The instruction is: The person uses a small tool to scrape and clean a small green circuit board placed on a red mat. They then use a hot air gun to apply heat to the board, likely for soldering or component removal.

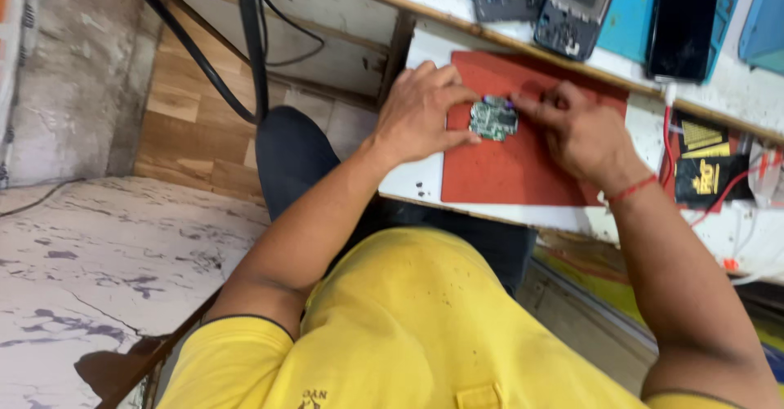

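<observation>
Surface: white worktop with a red mat laid on it; the mat extends under and past the fingers of both hands toward the person. Beyond the fingertips, on a raised shelf with teal mats: two opened phone frames side by side and a dark phone with a black screen. Past the right wrist: a black-and-gold flat pack with red wires running across it.

Room: wood-look floor and marbled pale slab on the left-hand side, black cables hanging down beside the desk edge. Person wears a yellow shirt and dark trousers.

Left hand: forearm reaching forward across the knee, palm down, fingers curled; thumb and fingertips pinch the near edge of the small green circuit board.

Right hand: red thread on the wrist, forearm angled in from the right, fingers bent, index finger and thumb extended to the board's opposite edge, touching it. Whether they clamp or merely press cannot be told.

Circuit board: lies on the red mat, directly between the two sets of fingertips, held at both sides
</observation>
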